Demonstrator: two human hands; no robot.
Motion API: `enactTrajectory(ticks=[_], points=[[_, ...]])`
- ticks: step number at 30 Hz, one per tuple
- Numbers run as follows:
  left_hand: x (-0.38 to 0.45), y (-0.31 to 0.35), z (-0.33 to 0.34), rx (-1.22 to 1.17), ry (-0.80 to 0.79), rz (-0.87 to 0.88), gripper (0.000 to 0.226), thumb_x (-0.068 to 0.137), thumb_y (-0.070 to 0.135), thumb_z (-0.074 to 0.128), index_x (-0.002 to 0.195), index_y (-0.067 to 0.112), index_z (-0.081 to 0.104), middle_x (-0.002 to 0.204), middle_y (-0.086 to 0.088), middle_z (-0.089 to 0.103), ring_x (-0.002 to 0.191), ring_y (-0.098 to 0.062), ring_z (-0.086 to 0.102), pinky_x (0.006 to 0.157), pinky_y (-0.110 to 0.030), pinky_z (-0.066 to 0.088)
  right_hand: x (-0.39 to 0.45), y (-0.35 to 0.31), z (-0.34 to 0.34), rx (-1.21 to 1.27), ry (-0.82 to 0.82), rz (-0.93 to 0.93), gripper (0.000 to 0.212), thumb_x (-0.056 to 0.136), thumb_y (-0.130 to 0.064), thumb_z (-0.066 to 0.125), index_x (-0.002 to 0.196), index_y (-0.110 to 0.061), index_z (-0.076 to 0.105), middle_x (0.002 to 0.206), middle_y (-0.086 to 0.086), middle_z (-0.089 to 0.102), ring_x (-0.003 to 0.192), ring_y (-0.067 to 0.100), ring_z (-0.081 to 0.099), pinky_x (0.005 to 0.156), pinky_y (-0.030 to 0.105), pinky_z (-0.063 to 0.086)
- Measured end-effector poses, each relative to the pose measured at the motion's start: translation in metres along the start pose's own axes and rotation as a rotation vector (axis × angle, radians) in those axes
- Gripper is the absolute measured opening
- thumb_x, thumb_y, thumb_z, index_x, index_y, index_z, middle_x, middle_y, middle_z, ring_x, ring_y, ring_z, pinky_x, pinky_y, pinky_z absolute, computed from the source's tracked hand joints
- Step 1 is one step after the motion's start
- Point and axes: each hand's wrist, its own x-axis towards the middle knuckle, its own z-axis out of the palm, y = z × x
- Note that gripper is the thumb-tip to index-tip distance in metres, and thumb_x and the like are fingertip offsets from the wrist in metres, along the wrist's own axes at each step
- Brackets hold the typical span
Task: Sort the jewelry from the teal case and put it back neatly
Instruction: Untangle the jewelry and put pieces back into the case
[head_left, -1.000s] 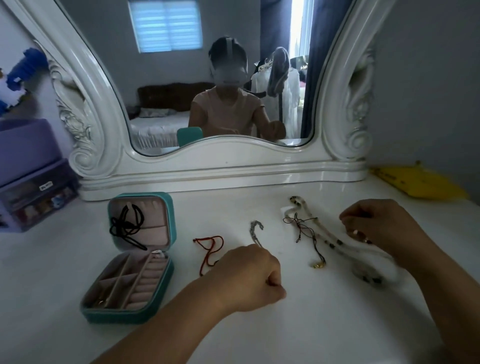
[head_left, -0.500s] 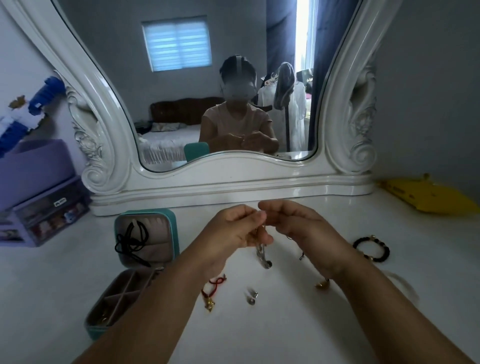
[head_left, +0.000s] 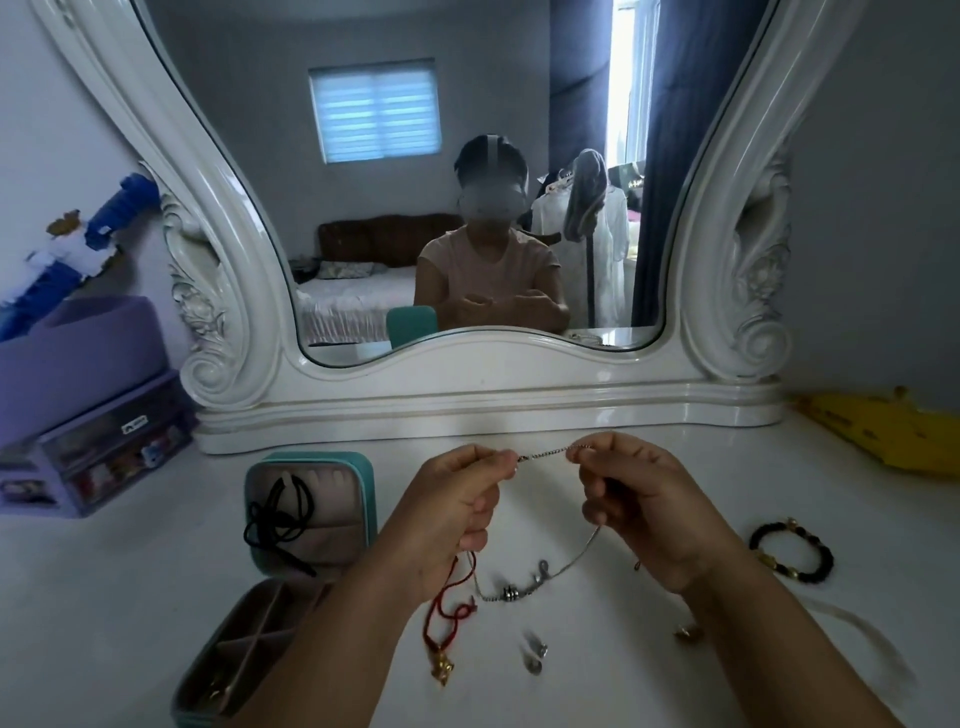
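At the far left of the white bench (head_left: 104, 597), a purple drawer unit (head_left: 88, 415) is being kept against the wall. Next to it, the teal case (head_left: 311, 519) is being left open, its lid standing upright with a black cord (head_left: 278, 519) lying looped against the pale lining, while the divided tray (head_left: 244, 649) is lying flat toward the near edge; what is being held in its compartments cannot be made out. Just right of the tray, a red cord (head_left: 447, 613) with a small gold charm (head_left: 441, 667) is lying on the bench, partly covered by the left forearm. The left hand (head_left: 447, 509) is being held above the bench with its fingers curled, one end of a silver chain bracelet (head_left: 545, 571) being pinched between thumb and forefinger. The bracelet is being stretched across to the right hand (head_left: 639, 499), whose fingertips are pinching the other end, and the rest of it is hanging in a loop below both hands, with silver beads gathered at the bottom of the loop. Below that loop, two small silver pieces (head_left: 535, 657) are lying loose on the bench. Further right, a small gold piece (head_left: 685, 631) is lying beside the right forearm, and a black beaded bracelet (head_left: 792, 556) with gold beads is resting well apart from the hands. At the far right, a yellow object (head_left: 883, 431) is lying by the wall. Behind everything, a white framed mirror (head_left: 493, 395) is standing on the bench.
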Motion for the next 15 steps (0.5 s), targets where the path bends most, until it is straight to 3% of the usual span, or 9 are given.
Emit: enactTrajectory(ticks=[5, 10, 13, 15], points=[[-0.007, -0.007, -0.001, 0.224, -0.190, -0.034, 0.028, 0.082, 0.043, 0.059, 0.078, 0.016, 0.067, 0.047, 0.004, 0.032, 0.039, -0.008, 0.027, 0.041, -0.020, 0.029, 0.000, 0.003, 0.003, -0.126, -0.040, -0.058, 0.011, 0.084, -0.007, 0.058, 0.076, -0.007, 0.066, 0.051, 0.001, 0.043, 0.045, 0.008, 0.036, 0.043, 0.018, 0.031], [-0.010, -0.009, -0.007, 0.321, -0.302, -0.027, 0.026, 0.075, 0.040, 0.070, 0.062, 0.018, 0.066, 0.040, 0.009, 0.030, 0.038, -0.007, 0.025, 0.042, -0.020, 0.028, 0.001, 0.004, 0.005, -0.197, -0.016, -0.088, 0.013, 0.085, -0.007, 0.056, 0.079, -0.007, 0.068, 0.050, -0.001, 0.043, 0.044, 0.007, 0.036, 0.043, 0.019, 0.030], [-0.008, -0.003, -0.016, -0.174, -0.435, -0.004, 0.030, 0.073, 0.042, 0.072, 0.058, 0.017, 0.063, 0.046, 0.006, 0.042, 0.035, -0.004, 0.029, 0.041, -0.016, 0.035, 0.002, 0.004, 0.004, -0.229, 0.042, -0.079, 0.013, 0.084, -0.007, 0.059, 0.076, -0.007, 0.069, 0.047, -0.005, 0.041, 0.044, 0.007, 0.034, 0.044, 0.019, 0.028], [-0.006, 0.002, -0.020, -0.557, -0.406, 0.098, 0.025, 0.071, 0.039, 0.073, 0.068, 0.015, 0.067, 0.065, 0.001, 0.062, 0.037, -0.002, 0.036, 0.041, -0.017, 0.041, 0.002, 0.006, 0.004, -0.276, 0.052, -0.071, 0.010, 0.081, -0.010, 0.063, 0.076, -0.002, 0.068, 0.047, -0.004, 0.040, 0.045, 0.008, 0.033, 0.045, 0.021, 0.027]])
